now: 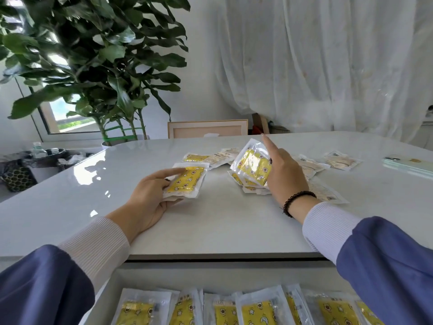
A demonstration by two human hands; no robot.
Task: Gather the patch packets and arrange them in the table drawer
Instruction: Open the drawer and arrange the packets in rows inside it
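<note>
1. The patch packets in the drawer (pixel 257 308) carry small dark print along their top edges, too blurred to read.
2. The packets on the table (pixel 337 160) show printed labels, perhaps barcodes; no word or number comes clear.
3. Nothing else bears legible writing.

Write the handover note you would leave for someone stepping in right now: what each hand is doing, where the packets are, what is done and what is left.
Left hand: holds a small stack of packets just above the table.
Right hand: lifts one yellow packet off the heap, forefinger straight.
Done: a row of packets already lies in the open drawer.
Left: loose packets remain scattered at centre and right. Gather them, add both hands' packets, and line them up in the drawer.
</note>
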